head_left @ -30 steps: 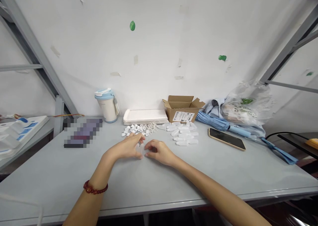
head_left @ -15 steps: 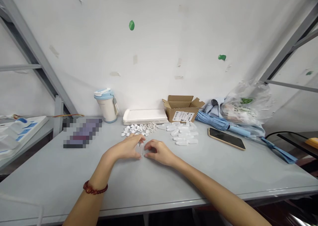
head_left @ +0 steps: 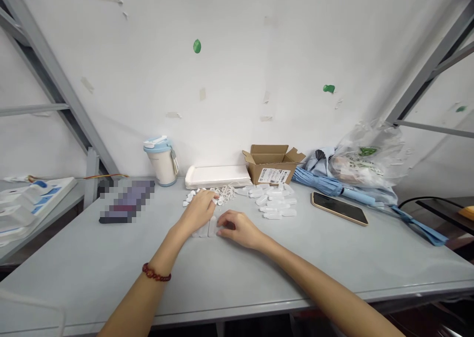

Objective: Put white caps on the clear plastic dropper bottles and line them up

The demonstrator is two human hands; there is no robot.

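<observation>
My left hand (head_left: 200, 209) reaches over a pile of small white caps (head_left: 224, 194). Its fingertips look pinched together at a white cap (head_left: 215, 200), though the hand partly hides them. Below that wrist, several clear plastic vials (head_left: 212, 227) stand upright in a short row on the table. My right hand (head_left: 240, 228) rests just right of the row, its thumb and fingers curved and apart, nearly touching the end vial and holding nothing. More clear vials (head_left: 274, 199) lie loose farther right.
Behind the caps lie white trays (head_left: 218, 175), with an open cardboard box (head_left: 272, 164) beside them. A tumbler (head_left: 163, 164) stands left. To the right are a phone (head_left: 339, 208), a folded blue umbrella (head_left: 322, 180) and a plastic bag (head_left: 370, 162). The grey table (head_left: 229, 278) has a front edge.
My left hand has moved from beside the vials up to the caps, uncovering the vial row. My right hand stays almost in place. The view has shifted slightly.
</observation>
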